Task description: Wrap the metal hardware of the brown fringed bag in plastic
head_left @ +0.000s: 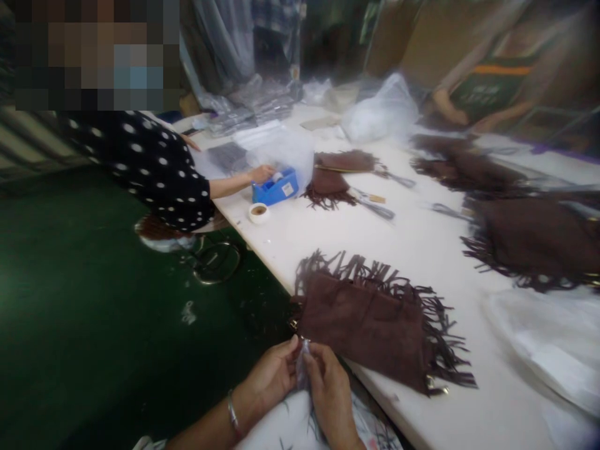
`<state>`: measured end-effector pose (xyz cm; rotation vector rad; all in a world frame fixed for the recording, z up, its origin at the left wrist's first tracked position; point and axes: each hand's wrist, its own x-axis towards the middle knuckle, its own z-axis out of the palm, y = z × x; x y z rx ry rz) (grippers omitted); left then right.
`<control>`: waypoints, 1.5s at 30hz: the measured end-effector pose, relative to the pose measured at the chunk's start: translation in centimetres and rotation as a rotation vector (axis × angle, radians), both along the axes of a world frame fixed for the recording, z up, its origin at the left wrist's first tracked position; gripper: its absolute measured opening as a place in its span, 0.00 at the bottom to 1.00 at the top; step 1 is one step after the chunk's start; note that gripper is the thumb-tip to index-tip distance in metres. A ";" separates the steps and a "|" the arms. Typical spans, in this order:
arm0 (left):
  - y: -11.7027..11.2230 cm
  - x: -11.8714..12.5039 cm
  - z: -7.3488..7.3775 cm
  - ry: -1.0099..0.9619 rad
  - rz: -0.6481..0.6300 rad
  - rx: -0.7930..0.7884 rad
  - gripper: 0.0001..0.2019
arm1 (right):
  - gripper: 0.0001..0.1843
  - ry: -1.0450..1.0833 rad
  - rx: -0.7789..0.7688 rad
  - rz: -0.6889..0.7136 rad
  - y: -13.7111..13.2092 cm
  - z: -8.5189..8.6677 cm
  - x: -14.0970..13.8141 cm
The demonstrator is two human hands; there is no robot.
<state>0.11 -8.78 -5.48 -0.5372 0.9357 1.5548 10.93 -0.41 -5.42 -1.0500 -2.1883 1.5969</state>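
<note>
A dark brown fringed bag [360, 325] lies flat at the near edge of the table, with gold-coloured metal fittings at its corners. Close to its near left corner, my left hand [272, 375] and my right hand [330, 390] meet. Between them is a small strip wrapped in crinkled clear plastic [302, 369], its upper end near a small metal clasp. My right thumb and fingers pinch this strip. The fingers of my left hand curl round it from the other side, partly hidden. Both hands are just off the table edge, above my lap.
More brown fringed bags lie at the right [539, 237] and farther back [349, 161]. A co-worker's hand touches a blue tape dispenser [276, 187] beside a small white bowl [258, 214]. Clear plastic bags [382, 112] lie behind; white plastic [548, 344] lies near right. Another person sits opposite.
</note>
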 end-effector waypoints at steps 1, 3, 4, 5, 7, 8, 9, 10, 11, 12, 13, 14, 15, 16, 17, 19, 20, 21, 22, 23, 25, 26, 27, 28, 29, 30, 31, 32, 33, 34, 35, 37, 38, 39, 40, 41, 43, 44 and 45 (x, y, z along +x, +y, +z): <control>0.0 0.1 -0.2 0.008 0.000 0.013 0.10 | 0.12 0.002 -0.003 0.001 0.0 0.1 0.0; 0.1 0.2 -0.5 0.031 0.012 0.024 0.10 | 0.12 -0.001 -0.005 -0.003 0.1 0.2 0.0; 0.1 0.2 -0.7 0.041 0.019 0.019 0.10 | 0.12 -0.003 -0.005 -0.004 0.1 0.3 0.0; 0.1 0.3 -0.8 0.050 0.025 0.012 0.10 | 0.12 -0.005 -0.003 -0.005 0.1 0.3 0.0; 0.0 0.3 -1.0 0.070 0.034 0.006 0.11 | 0.13 -0.009 0.000 -0.006 0.0 0.3 0.1; -0.1 0.4 -1.1 0.079 0.036 0.008 0.11 | 0.13 -0.011 -0.001 -0.005 0.0 0.2 0.1; -0.1 0.4 -1.2 0.086 0.037 0.009 0.11 | 0.13 -0.012 -0.002 -0.004 0.0 0.2 0.1; -0.2 0.4 -1.2 0.095 0.038 0.009 0.11 | 0.13 -0.013 -0.002 -0.005 0.0 0.1 0.1; -0.3 0.5 -1.2 0.104 0.037 0.007 0.12 | 0.13 -0.012 -0.001 -0.009 0.0 0.1 0.1; -0.3 0.5 -1.1 0.115 0.038 0.004 0.11 | 0.13 -0.011 0.002 -0.012 0.0 0.1 0.1; -0.4 0.5 -1.1 0.126 0.039 0.002 0.11 | 0.13 -0.009 0.004 -0.014 0.0 0.1 0.1; -0.4 0.6 -1.0 0.135 0.040 0.001 0.11 | 0.13 -0.006 0.006 -0.017 0.0 0.1 0.1; -0.4 0.6 -0.9 0.142 0.044 0.000 0.10 | 0.13 -0.003 0.007 -0.017 0.0 0.1 0.0; -0.4 0.6 -0.9 0.144 0.048 -0.001 0.10 | 0.13 0.001 0.006 -0.017 0.0 0.1 0.0; -0.4 0.7 -0.9 0.139 0.051 -0.003 0.09 | 0.13 0.004 0.006 -0.016 0.0 0.2 0.0; -0.2 0.7 -0.9 0.115 0.060 -0.012 0.08 | 0.13 0.001 0.006 -0.015 0.0 0.3 0.0; -0.1 0.8 -1.0 0.099 0.065 -0.018 0.07 | 0.13 -0.005 0.006 -0.016 0.0 0.3 0.0; 0.0 0.8 -1.1 0.080 0.067 -0.019 0.06 | 0.12 -0.014 0.004 -0.015 -0.1 0.3 0.0; 0.2 0.8 -1.3 0.061 0.066 -0.012 0.05 | 0.12 -0.025 0.002 -0.014 -0.1 0.4 0.0; 0.3 0.8 -1.4 0.036 0.061 0.006 0.04 | 0.12 -0.035 0.000 -0.012 -0.1 0.4 -0.1; 0.6 0.8 -1.6 -0.032 0.033 0.066 0.03 | 0.11 -0.044 -0.002 -0.004 0.0 0.4 -0.1; 0.8 0.7 -1.7 -0.074 0.014 0.097 0.04 | 0.11 -0.044 0.000 0.000 0.0 0.3 -0.1; 0.9 0.5 -1.6 -0.115 -0.005 0.122 0.04 | 0.11 -0.042 0.004 0.004 0.0 0.3 -0.1; 1.0 0.4 -1.5 -0.151 -0.027 0.135 0.04 | 0.11 -0.039 0.010 0.008 0.0 0.3 -0.1; 1.1 0.2 -1.4 -0.177 -0.049 0.139 0.04 | 0.11 -0.035 0.016 0.010 0.0 0.3 -0.1; 1.1 0.1 -1.2 -0.191 -0.066 0.138 0.04 | 0.12 -0.031 0.024 0.011 -0.1 0.4 -0.1; 1.2 0.0 -1.0 -0.196 -0.080 0.133 0.04 | 0.12 -0.026 0.032 0.011 -0.1 0.4 -0.1; 1.2 -0.1 -0.8 -0.193 -0.087 0.127 0.04 | 0.12 -0.019 0.037 0.011 -0.1 0.5 -0.1; 1.2 -0.1 -0.7 -0.187 -0.086 0.123 0.03 | 0.12 -0.009 0.040 0.011 -0.1 0.5 0.0; 1.1 -0.1 -0.6 -0.181 -0.082 0.121 0.03 | 0.12 0.001 0.041 0.010 -0.2 0.6 0.0; 1.1 -0.1 -0.5 -0.176 -0.074 0.121 0.03 | 0.12 0.011 0.040 0.008 -0.2 0.7 0.0; 1.0 0.1 -0.5 -0.172 -0.057 0.125 0.04 | 0.12 0.027 0.035 0.003 -0.2 0.8 0.1; 1.0 0.1 -0.5 -0.172 -0.050 0.126 0.04 | 0.12 0.035 0.030 0.000 -0.2 0.9 0.1; 1.0 0.1 -0.6 -0.170 -0.045 0.126 0.04 | 0.12 0.043 0.026 -0.001 -0.2 1.0 0.1; 1.0 0.1 -0.6 -0.165 -0.043 0.126 0.04 | 0.12 0.049 0.021 -0.001 -0.1 1.1 0.1; 1.0 0.1 -0.7 -0.156 -0.043 0.127 0.04 | 0.12 0.055 0.016 -0.002 -0.1 1.1 0.1; 1.0 -0.1 -0.7 -0.121 -0.052 0.134 0.05 | 0.12 0.058 0.004 -0.003 0.0 1.3 0.1; 1.0 -0.2 -0.6 -0.097 -0.060 0.137 0.06 | 0.11 0.056 -0.004 -0.001 0.0 1.3 0.1; 1.0 -0.3 -0.5 -0.072 -0.070 0.137 0.06 | 0.11 0.052 -0.013 0.000 0.0 1.3 0.1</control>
